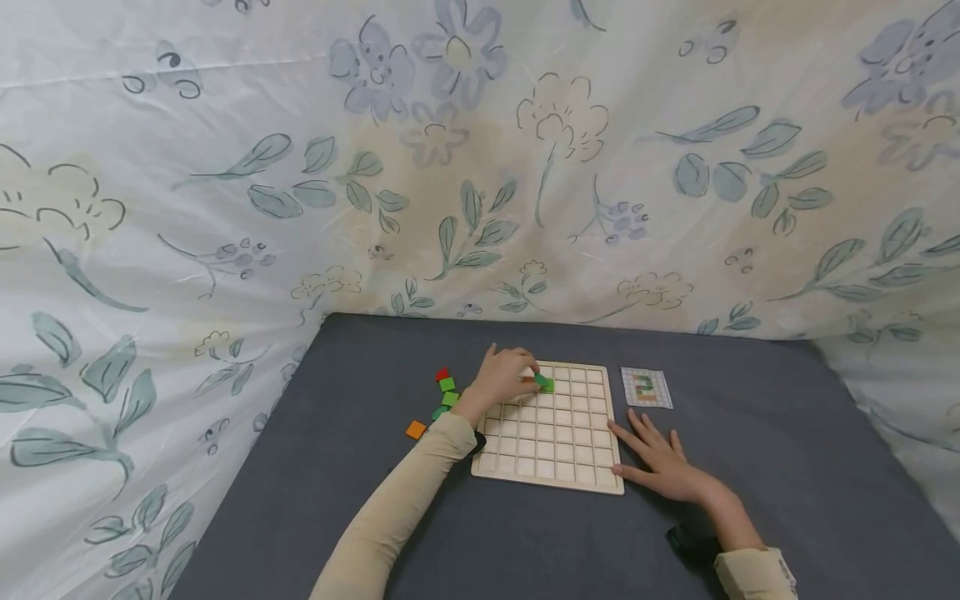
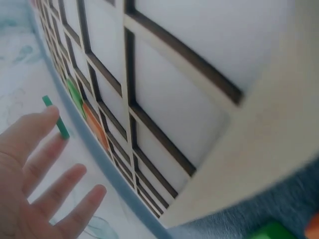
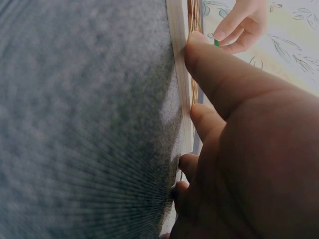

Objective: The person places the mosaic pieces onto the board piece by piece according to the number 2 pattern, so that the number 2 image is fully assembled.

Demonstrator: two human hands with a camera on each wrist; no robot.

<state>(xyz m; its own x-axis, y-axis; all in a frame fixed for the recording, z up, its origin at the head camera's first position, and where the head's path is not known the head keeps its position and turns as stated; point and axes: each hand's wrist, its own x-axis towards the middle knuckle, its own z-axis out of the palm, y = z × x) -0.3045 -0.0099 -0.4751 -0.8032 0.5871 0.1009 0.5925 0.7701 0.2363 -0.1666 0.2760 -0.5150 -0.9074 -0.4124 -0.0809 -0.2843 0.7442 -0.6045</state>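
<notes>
My left hand [image 1: 498,383] is above the far part of a wooden grid board [image 1: 555,435]. Thumb and index finger pinch a thin dark green tile [image 2: 56,117] by its ends, while the other fingers are spread. In the left wrist view, a light green tile [image 2: 76,96] and an orange tile [image 2: 95,125] lie in neighbouring cells beneath it. The held tile is clear of the board there. My right hand [image 1: 663,465] has its fingers spread at the board's right edge, with thumb and index fingertips touching the rim.
Left of the board lie several loose tiles, among them a red tile [image 1: 443,374], a light green tile [image 1: 447,384] and an orange tile [image 1: 416,429]. A small printed pattern card [image 1: 657,390] lies right of the board. A floral curtain [image 1: 480,242] hangs behind the dark tabletop [image 1: 345,392].
</notes>
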